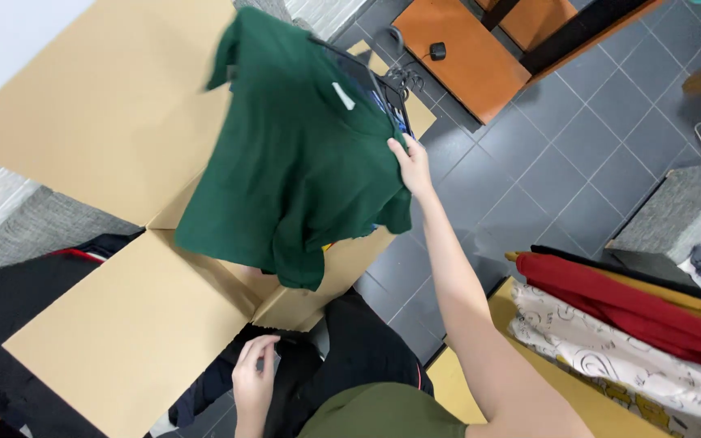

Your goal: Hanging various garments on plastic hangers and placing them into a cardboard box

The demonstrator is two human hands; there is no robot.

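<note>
— What is the right hand [412, 165] doing?
— It grips the green shirt [302, 154] on its black hanger [383, 81], held over the open brown cardboard box [115, 113]. A small white label sits inside the collar, up-left of that hand.
— And the left hand [253, 381]?
— Fingers curled on dark cloth below the box. Grey tiled floor [545, 162] lies right of the right hand.
</note>
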